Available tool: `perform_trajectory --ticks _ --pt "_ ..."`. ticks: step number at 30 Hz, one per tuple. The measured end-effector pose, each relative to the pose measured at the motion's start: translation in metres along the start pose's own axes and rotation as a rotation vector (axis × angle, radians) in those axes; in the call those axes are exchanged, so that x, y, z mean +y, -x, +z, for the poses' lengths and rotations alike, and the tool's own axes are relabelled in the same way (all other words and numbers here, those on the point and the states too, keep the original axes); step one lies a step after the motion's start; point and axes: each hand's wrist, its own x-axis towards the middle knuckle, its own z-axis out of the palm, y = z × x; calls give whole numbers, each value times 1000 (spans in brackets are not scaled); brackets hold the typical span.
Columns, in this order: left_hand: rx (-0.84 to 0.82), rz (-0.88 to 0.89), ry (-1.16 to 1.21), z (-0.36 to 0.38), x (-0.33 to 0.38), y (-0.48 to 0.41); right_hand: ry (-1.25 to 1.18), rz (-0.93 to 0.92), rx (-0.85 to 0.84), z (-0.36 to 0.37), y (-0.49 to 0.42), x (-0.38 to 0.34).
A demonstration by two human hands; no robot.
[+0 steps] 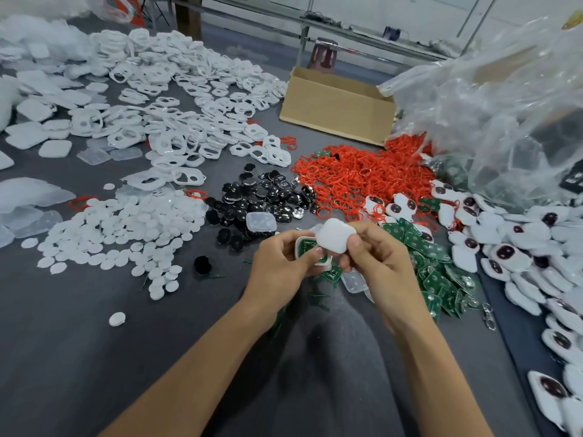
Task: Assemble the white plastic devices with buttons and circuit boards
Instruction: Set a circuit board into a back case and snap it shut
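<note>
My left hand grips a white plastic shell half with a green circuit board seated in it. My right hand pinches a white cover and holds it tilted over that shell, touching its right edge. Both hands are above the grey table, near its front middle. Loose green circuit boards lie just right of my hands. Black buttons are heaped behind them, with a clear plastic case on top.
White round discs spread at the left, white frames behind them. A red ring pile lies centre right. Assembled white devices line the right side. A cardboard box and clear plastic bags stand at the back right.
</note>
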Motion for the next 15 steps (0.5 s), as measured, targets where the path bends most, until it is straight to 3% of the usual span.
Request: perform_trajectory --ticks 5,15 --pt "8 -34 87 -2 -1 2 -237 58 58 3 2 -2" --pt "19 -127 75 -6 7 5 -417 167 140 0 -1 -4"
